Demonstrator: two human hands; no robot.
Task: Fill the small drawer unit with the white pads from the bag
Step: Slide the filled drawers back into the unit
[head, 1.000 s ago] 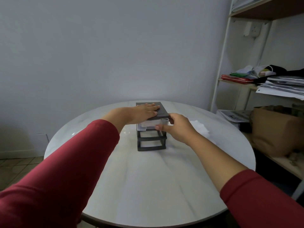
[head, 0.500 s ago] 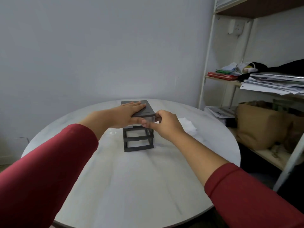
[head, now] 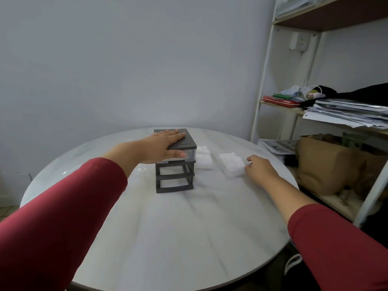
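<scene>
**Student:** What surface fills the foreground?

**Instructor:** A round table (head: 189, 238), glossy, white with faint grey marbling, on a dark rim. Two red sleeves (head: 52, 227) reach over it from the near edge.

**Student:** Where are the hands?

**Instructor:** The right hand (head: 260, 168) lies on the table at the near right corner of a loose clear drawer (head: 233, 174) packed with white pads (head: 231, 162). Its fingers are curled against the plastic, but it cannot be told whether they grip it. The left hand (head: 165, 143) lies flat, fingers straight, on the lid of the drawer unit (head: 174, 179), thumb against the clear top drawer (head: 190, 157).

**Student:** And the unit itself?

**Instructor:** A small box frame of dark grey matte plastic, standing upright near the table's middle. Its two lower bays show as open rectangles. A further heap of white pads (head: 203, 159), soft and quilted, sits just beside its right side.

**Student:** Behind the table?

**Instructor:** A plain pale grey wall (head: 126, 59). At right stands a shelf rack (head: 264, 80) of white uprights and wooden boards, carrying stacked papers (head: 346, 114), a red book (head: 281, 101) and a brown paper bag (head: 327, 164). A white socket (head: 298, 40) sits high on the wall. Print on the papers is too blurred to read.
</scene>
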